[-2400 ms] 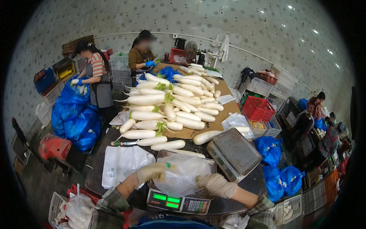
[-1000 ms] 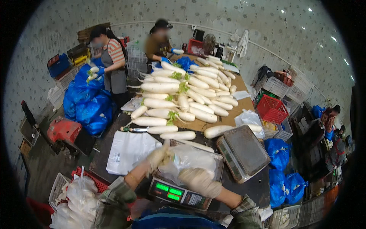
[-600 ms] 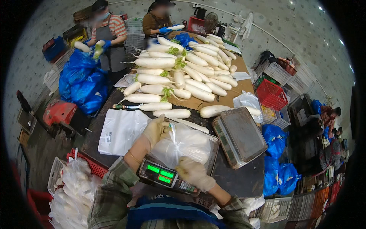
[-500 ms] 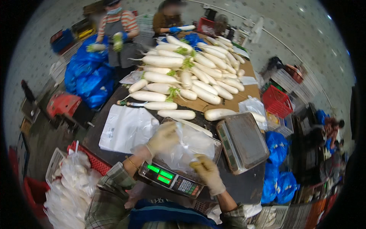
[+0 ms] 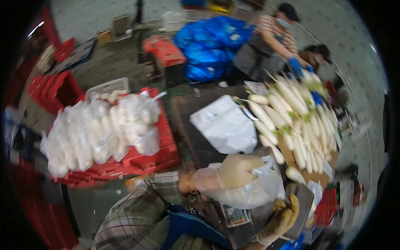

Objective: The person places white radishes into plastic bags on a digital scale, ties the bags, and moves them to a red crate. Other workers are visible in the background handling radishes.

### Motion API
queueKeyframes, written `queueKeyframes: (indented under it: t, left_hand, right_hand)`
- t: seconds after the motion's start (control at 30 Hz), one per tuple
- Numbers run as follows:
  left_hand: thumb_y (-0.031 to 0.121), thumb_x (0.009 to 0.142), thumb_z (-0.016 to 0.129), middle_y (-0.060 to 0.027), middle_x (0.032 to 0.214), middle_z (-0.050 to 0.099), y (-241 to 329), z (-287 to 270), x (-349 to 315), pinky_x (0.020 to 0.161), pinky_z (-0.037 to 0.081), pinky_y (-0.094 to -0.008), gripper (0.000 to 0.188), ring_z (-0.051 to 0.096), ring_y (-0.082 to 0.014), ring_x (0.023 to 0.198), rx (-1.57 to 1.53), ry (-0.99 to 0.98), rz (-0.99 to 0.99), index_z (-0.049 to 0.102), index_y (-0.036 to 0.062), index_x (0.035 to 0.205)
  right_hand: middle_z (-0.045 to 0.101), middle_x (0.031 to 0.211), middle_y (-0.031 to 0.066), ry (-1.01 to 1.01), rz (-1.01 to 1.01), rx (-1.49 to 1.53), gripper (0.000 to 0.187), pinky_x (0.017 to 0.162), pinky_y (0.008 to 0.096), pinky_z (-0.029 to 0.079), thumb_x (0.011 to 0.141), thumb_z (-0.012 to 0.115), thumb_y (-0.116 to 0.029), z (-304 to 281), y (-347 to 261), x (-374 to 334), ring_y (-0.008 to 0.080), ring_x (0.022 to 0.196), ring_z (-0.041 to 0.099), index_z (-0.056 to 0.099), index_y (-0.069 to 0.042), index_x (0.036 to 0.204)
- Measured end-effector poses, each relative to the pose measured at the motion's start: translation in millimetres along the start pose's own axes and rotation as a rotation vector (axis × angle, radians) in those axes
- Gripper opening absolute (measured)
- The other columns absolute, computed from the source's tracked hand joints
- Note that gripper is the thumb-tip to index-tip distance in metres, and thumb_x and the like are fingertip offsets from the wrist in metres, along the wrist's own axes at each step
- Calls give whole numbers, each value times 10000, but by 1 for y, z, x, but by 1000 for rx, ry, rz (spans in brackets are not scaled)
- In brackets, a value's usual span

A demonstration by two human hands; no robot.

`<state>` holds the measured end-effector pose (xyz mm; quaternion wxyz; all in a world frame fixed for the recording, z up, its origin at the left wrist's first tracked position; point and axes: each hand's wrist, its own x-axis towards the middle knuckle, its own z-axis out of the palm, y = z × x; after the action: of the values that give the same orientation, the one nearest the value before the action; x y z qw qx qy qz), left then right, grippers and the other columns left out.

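Note:
My left hand (image 5: 239, 171), in a pale glove, is closed on the gathered top of a clear plastic bag (image 5: 264, 189). Whitish contents show faintly through the film, probably white radishes. The bag hangs over the digital scale (image 5: 236, 216), hiding most of its plate; part of the keypad shows. My right hand (image 5: 280, 218), in a yellowed glove, is near the bag with its fingers loosely curled and apart, and nothing shows in it. Beyond lies a heap of white radishes (image 5: 287, 100) with some green tops. A stack of flat white plastic bags (image 5: 225, 125) rests on the dark table.
Several bagged radishes (image 5: 96, 129) lie on red crates (image 5: 166, 150) at my left. A second scale (image 5: 305, 196) stands right of the first. Across the table a person (image 5: 271, 41) in blue gloves handles radishes; another is behind. Blue sacks (image 5: 212, 46) stand at the far side.
My view has swung left toward the bagged radishes. My left hand has lifted the bag from the scale and moved it leftward; my right hand has come off the bag.

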<state>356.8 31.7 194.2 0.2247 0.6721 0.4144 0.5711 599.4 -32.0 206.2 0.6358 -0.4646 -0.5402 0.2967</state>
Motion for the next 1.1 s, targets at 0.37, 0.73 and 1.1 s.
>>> queueKeyframes:
  t: [0.37, 0.73, 1.1]
  left_hand:
    - [33, 814, 638, -178, 1004, 753, -80, -341, -254, 821, 573, -400, 289, 738, -319, 912, 835, 605, -669, 759, 70, 1074]
    - [323, 920, 597, -266, 1092, 704, -149, -588, -438, 906, 519, -502, 438, 675, -434, 1007, 1170, 599, -1207, 654, 16, 1226]
    - [427, 951, 596, -189, 1018, 728, -201, -417, -210, 835, 549, -439, 393, 698, -382, 943, 717, 358, -826, 745, 127, 1157]
  right_hand:
    - [666, 1015, 74, -445, 556, 190, 402, 714, 277, 506, 992, 626, -319, 179, 7, -104, 155, 824, 628, 627, 9, 1225]
    - [713, 1043, 106, -776, 610, 98, 246, 748, 261, 520, 1032, 558, -130, 251, 2, -153, 130, 823, 650, 691, 39, 1151]
    - [715, 1062, 101, -689, 598, 78, 259, 799, 260, 522, 1042, 536, -119, 207, 8, -137, 119, 888, 653, 673, 45, 1191]
